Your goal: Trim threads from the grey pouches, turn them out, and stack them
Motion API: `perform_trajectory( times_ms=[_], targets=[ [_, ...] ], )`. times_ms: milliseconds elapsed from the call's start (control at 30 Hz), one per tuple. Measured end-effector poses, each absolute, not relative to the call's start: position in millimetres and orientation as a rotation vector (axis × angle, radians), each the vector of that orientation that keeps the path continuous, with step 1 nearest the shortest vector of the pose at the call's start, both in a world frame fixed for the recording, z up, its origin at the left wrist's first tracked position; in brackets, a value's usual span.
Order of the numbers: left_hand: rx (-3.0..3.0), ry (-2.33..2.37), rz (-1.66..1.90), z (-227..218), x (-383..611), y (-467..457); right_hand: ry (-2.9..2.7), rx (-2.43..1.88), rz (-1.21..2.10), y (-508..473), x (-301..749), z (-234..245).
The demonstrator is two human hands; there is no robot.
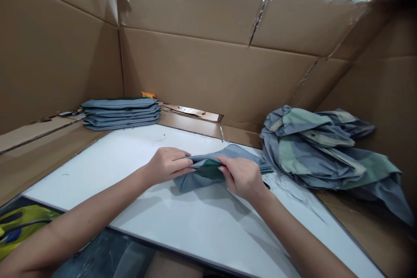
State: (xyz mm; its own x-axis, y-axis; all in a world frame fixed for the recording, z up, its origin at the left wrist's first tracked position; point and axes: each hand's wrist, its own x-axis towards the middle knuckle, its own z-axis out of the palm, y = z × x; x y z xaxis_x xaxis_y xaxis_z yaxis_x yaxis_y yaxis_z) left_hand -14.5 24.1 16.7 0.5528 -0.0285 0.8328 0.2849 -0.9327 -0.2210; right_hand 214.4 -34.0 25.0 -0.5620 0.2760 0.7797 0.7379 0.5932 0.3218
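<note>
- The left hand [167, 166] is almost shut, pinching one end of a gray-blue cloth [208, 168].
- The right hand [241, 178] is curled closed on the other end.
- The cloth sits mid-frame over a white board [97, 178]. It looks light and soft and will flop, so edges are the best place to hold.
- At right lies a messy pile of gray and green cloth [312, 152].
- At upper left sits a neat stack of folded cloth [120, 114].
- Brown cardboard walls [211, 74] stand behind.

Grey-blue cloth [187, 182], green-patched, bunched in loose folds
</note>
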Motion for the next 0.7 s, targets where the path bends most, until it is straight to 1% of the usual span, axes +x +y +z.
perform_trajectory(
  times_ms=[100, 200, 300, 400, 467, 567, 700],
  targets=[
    [-2.532, -0.18, -1.315, 17, -12, 19, -2.177, -0.792, -0.744, -40, 208, 23],
    [-2.474, -0.144, -1.398, 11, -9, 16, -2.176, -0.787, -0.674, -46, 203, 25],
    [-2.34, -0.159, -1.444, 4, -8, 18, -2.197, -0.954, -0.51, -52, 199, 33],
    [-2.301, -0.156, -1.372, 2, -9, 20, -2.239, -1.141, -0.359, -56, 198, 39],
    [-2.306, -0.159, -1.336, 4, -8, 18, -2.199, -1.194, -0.281, -57, 199, 37],
    [-2.361, -0.208, -1.341, 7, -4, 12, -2.086, -1.166, -0.297, -53, 202, 27],
    [-2.368, -0.223, -1.388, 9, 2, 3, -1.997, -1.039, -0.497, -48, 204, 16]
  ],
)
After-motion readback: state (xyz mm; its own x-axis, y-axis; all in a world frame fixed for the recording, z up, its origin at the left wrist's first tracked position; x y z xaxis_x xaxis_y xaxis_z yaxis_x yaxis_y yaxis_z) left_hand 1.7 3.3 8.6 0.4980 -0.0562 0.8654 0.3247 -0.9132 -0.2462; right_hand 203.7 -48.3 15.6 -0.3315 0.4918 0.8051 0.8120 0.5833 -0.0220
